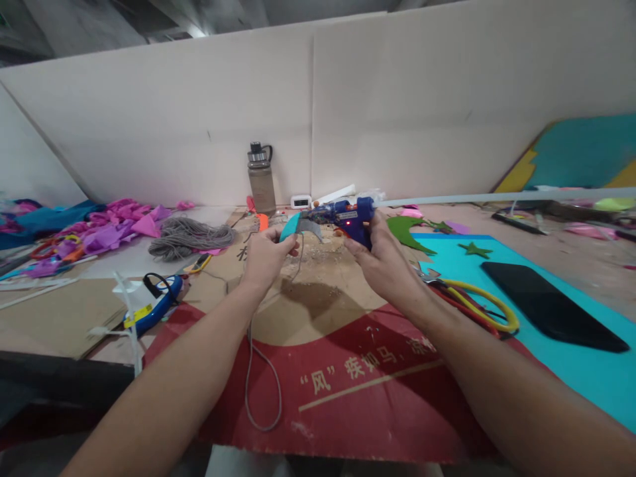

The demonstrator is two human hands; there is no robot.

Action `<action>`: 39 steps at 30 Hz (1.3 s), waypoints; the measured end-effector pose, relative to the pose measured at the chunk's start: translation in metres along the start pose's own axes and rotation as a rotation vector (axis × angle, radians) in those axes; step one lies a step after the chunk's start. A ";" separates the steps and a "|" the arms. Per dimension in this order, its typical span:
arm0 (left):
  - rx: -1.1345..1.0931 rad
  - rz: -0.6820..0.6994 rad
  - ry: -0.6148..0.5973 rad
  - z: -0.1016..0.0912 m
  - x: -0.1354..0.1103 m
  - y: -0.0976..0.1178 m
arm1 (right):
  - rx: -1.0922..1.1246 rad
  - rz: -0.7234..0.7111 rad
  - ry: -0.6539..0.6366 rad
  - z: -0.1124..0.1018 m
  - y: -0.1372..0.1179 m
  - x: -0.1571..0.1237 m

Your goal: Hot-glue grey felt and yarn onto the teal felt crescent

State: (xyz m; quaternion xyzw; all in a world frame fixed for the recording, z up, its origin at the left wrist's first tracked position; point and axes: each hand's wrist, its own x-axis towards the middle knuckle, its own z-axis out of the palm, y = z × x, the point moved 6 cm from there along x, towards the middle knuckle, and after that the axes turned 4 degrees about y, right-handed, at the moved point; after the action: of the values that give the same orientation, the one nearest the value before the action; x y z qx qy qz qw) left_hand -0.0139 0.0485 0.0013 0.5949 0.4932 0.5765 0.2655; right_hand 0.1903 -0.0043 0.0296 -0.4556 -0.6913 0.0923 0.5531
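Observation:
My right hand (382, 258) is closed around the handle of a blue hot glue gun (348, 213), whose nozzle points left at a small teal and grey felt piece (298, 226). My left hand (265, 255) pinches that felt piece from below. A grey cord (258, 371) hangs from the left hand and loops down over the red and brown cardboard (348, 391) under both arms.
A bundle of grey cord (189, 237), pink and purple paper scraps (109, 225), a water bottle (261, 177), green felt shapes (405, 228), a teal sheet (571, 291) with a black phone (546, 305), yellow and red rings (477, 305), another blue tool (156, 301).

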 end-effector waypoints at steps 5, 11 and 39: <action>0.000 0.008 -0.002 0.000 -0.001 0.001 | 0.013 -0.010 0.000 0.000 0.002 0.001; 0.024 0.005 -0.006 0.001 0.000 0.001 | -0.004 -0.005 0.010 -0.001 0.001 0.001; -0.054 -0.042 0.032 -0.002 0.000 0.007 | 0.003 0.058 -0.099 0.006 -0.007 -0.004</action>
State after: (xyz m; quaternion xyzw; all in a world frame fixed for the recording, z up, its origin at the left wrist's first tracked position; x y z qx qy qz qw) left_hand -0.0141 0.0452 0.0075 0.5677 0.4939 0.5934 0.2857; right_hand 0.1811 -0.0090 0.0292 -0.4697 -0.7040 0.1317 0.5162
